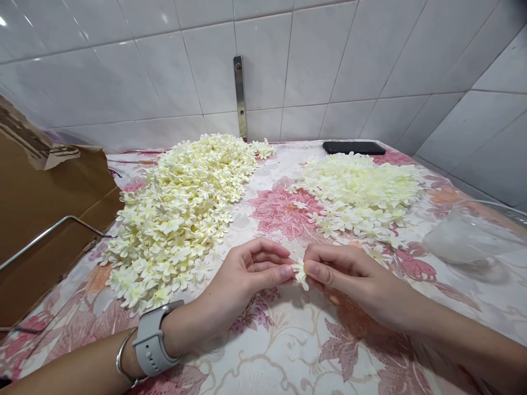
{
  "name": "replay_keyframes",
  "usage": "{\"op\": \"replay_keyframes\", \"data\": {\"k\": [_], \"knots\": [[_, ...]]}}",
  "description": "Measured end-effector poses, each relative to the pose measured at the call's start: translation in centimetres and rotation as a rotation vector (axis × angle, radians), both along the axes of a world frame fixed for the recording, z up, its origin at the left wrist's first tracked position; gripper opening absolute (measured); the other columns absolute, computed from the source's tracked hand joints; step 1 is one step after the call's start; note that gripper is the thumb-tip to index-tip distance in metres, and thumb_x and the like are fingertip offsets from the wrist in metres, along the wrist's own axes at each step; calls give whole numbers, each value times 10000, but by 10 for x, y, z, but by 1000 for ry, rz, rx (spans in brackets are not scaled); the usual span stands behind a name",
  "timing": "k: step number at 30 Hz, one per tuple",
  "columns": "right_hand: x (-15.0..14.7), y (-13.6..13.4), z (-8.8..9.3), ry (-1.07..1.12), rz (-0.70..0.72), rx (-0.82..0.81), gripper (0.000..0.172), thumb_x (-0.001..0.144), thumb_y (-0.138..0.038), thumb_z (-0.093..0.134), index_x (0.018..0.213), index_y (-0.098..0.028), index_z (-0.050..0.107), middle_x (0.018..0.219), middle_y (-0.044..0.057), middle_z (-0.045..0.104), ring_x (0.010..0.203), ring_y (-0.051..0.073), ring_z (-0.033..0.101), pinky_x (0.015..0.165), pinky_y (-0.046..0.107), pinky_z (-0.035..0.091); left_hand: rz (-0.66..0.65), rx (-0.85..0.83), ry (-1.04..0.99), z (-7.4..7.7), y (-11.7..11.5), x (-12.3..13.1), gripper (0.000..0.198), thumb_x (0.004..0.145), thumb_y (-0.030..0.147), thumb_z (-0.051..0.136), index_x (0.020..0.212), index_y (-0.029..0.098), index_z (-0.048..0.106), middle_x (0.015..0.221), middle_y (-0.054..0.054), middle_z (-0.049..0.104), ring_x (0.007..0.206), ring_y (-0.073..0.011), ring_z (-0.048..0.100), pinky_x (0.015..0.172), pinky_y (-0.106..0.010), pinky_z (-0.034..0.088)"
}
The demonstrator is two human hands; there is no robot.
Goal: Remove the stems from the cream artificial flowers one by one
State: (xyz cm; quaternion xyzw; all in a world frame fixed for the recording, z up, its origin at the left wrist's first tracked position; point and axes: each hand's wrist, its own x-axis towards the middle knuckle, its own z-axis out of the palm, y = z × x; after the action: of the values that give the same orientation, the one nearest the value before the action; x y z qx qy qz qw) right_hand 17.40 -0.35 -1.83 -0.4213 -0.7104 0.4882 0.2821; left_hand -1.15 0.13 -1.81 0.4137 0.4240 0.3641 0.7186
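Between my fingertips, low over the table, is a small cream artificial flower (301, 274). My left hand (253, 271) pinches it from the left, thumb against forefinger, with a watch and a bangle on that wrist. From the right, my right hand (349, 274) pinches its other side, and those fingertips partly hide it. A tall heap of yellowish-white flowers (185, 203) lies to the left of my hands. Beyond my right hand spreads a lower, paler pile of flower pieces (362, 189).
A floral tablecloth (263, 362) covers the table. A cardboard box (49, 208) with a bent metal rod (41, 238) stands at the left. Behind the paler pile lies a black phone (354, 147); a clear plastic container (461, 236) sits at the right. A tiled wall (313, 60) closes the back.
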Motion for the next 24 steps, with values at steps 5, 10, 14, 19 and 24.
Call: {"op": "replay_keyframes", "data": {"k": [5,10,14,19,24], "knots": [[-2,0,-2,38,-36,-84,391,885,-456,460,602,-188,444,569,-38,406,524,102,383,494,227,299,-3,15,-12,-1,0,-1,167,660,173,771,762,159,639,701,14,649,644,-84,588,606,-178,437],[-3,-1,-2,-97,-55,60,330,866,-389,521,613,-187,464,560,-47,406,519,97,370,471,220,269,-26,58,-16,1,-3,0,130,688,144,751,760,163,644,725,25,649,680,-63,591,626,-147,442],[-3,-2,-2,-127,-50,136,353,881,-344,489,568,-188,440,518,-53,354,484,92,332,442,219,246,-40,41,1,2,-5,1,184,657,154,776,779,163,639,737,17,655,713,-81,612,655,-164,470],[-4,-3,-4,-181,-24,155,259,895,-243,428,690,-179,574,543,-29,471,493,98,397,451,210,306,-20,75,23,1,-6,2,230,634,125,781,787,173,616,772,26,652,697,-83,619,658,-177,492],[-6,-5,-1,-125,-41,93,206,880,-235,461,797,-189,644,692,10,642,612,130,551,532,216,408,5,92,21,0,-6,2,238,643,102,770,797,175,605,748,42,637,664,-58,602,622,-140,477]]}}
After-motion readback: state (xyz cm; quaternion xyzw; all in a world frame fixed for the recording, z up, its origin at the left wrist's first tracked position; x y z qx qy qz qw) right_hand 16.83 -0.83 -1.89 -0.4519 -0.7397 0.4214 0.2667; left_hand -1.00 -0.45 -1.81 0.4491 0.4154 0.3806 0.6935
